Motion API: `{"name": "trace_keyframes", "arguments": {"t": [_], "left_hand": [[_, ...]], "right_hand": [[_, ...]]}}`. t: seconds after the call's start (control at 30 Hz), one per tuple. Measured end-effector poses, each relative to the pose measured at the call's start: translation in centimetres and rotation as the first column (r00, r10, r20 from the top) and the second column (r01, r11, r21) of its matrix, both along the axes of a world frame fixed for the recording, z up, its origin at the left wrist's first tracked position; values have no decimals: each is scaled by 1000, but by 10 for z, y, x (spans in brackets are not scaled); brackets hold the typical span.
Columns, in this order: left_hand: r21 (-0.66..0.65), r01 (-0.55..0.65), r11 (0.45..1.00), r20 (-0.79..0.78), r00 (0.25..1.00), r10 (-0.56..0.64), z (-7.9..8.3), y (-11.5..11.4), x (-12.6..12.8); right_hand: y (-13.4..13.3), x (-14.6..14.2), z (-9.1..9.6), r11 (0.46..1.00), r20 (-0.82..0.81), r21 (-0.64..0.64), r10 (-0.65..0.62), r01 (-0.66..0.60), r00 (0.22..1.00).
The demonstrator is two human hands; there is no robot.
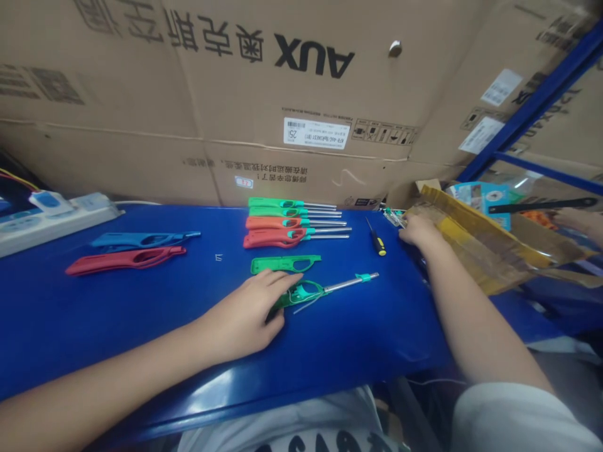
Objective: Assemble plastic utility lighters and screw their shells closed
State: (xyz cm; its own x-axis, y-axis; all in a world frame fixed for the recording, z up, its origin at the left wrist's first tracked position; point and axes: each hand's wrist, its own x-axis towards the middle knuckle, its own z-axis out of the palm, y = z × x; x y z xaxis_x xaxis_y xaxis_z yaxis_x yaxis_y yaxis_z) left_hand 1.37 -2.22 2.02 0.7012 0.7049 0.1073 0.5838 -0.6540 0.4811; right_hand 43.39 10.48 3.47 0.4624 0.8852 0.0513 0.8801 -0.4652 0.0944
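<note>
Fingers of the left hand (245, 317) lie flat, pressed together over the green lighter (330, 287) on the tabletop (141, 307) — handle hidden. Right of it, the right hand (420, 231) touches small parts (392, 216) — whether it pinches them, I cannot tell.

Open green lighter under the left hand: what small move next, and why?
Probably the right hand should lift one of the small parts by the cardboard and carry it to the open green lighter, which the left hand holds; its cover lies apart.
</note>
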Motion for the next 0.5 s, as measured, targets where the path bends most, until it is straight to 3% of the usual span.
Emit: {"name": "trace_keyframes", "arguments": {"t": [0.5], "left_hand": [[9, 68, 998, 211, 975, -69, -17, 12, 0]], "right_hand": [[-5, -12, 4, 995, -72, 99, -11, 18, 997]]}}
